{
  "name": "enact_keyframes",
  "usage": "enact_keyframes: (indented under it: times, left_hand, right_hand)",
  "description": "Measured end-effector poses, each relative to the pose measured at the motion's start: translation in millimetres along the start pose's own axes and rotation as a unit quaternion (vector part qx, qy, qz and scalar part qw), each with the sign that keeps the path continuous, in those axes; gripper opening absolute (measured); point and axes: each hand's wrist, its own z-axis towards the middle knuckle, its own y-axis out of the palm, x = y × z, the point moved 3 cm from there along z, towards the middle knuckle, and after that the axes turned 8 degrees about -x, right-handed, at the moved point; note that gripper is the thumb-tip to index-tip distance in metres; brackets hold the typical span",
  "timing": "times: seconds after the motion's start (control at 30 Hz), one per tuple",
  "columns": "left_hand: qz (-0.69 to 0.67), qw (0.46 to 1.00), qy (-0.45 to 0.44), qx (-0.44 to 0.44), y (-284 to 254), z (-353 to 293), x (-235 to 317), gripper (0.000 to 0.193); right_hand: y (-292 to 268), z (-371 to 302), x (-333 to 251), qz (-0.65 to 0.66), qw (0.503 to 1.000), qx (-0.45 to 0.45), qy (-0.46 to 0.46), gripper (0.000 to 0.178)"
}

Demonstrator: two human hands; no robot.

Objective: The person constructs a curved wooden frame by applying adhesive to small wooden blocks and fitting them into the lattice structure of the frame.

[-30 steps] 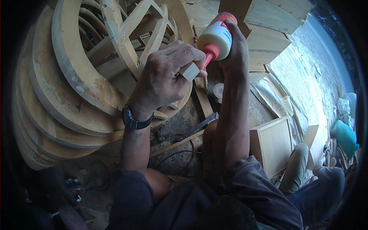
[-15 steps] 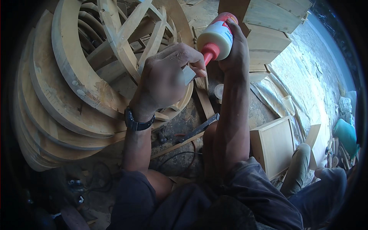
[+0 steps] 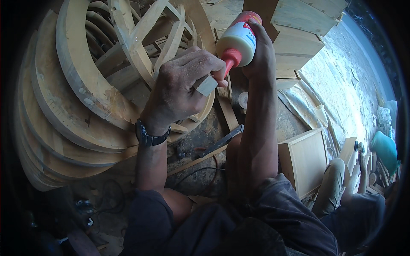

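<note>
My right hand [image 3: 261, 53] is wrapped round a glue bottle [image 3: 235, 42] with a red base and a red nozzle, tilted with the nozzle pointing down toward my left hand. A small pale wooden block [image 3: 206, 85] is gripped in my closed left hand [image 3: 177, 83], its squared end sticking out between the fingers. The nozzle tip meets the thumb and forefinger of that hand; whether glue is coming out there cannot be made out. Just beyond my left hand stands a curved wooden frame [image 3: 72, 77] with crossing struts.
Wooden drawer-like boxes [image 3: 301, 160] stand at the right, with stacked wooden panels [image 3: 297, 47] at the far right. On the floor lie a dark metal bar [image 3: 222, 141] and a cable [image 3: 194, 173]. Another person's leg [image 3: 329, 187] and raised hand with a small tool [image 3: 359, 147] show at the right edge.
My left hand has turned slightly, so more of the block shows. The bottle has shifted a little left and up. The other person's hand with the small tool has risen into sight.
</note>
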Motion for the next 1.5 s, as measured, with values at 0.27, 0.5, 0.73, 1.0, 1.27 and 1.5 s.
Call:
enact_keyframes:
  times: [0.27,0.5,0.73,1.0,1.27,1.5]
  left_hand:
    - [-0.132,0.990,-0.041,0.038,10.7,-5.6,-11.7,0.017]
    - [-0.127,0.976,-0.074,0.158,22.7,-7.2,-15.5,0.015]
    - [-0.113,0.964,-0.205,0.126,13.4,-6.8,-9.6,0.011]
    - [-0.120,0.958,-0.223,0.131,15.1,-5.9,-5.1,0.013]
    - [-0.106,0.960,-0.222,0.131,11.9,-6.4,0.0,0.012]
    - [-0.017,0.966,-0.213,0.143,14.8,-5.8,0.6,0.013]
  right_hand:
    - [-1.2,2.4,4.9,0.056,0.998,-0.025,0.006,0.043]
    - [-2.5,-0.1,-7.0,0.128,0.985,-0.012,-0.113,0.045]
    - [-14.8,3.4,-25.5,0.052,0.980,-0.035,-0.189,0.061]
    - [-6.6,-6.9,-37.4,0.050,0.958,-0.054,-0.278,0.056]
    - [-2.9,-12.2,-47.0,0.035,0.955,-0.048,-0.292,0.068]
    - [9.6,-23.4,-49.7,0.040,0.946,-0.065,-0.314,0.065]
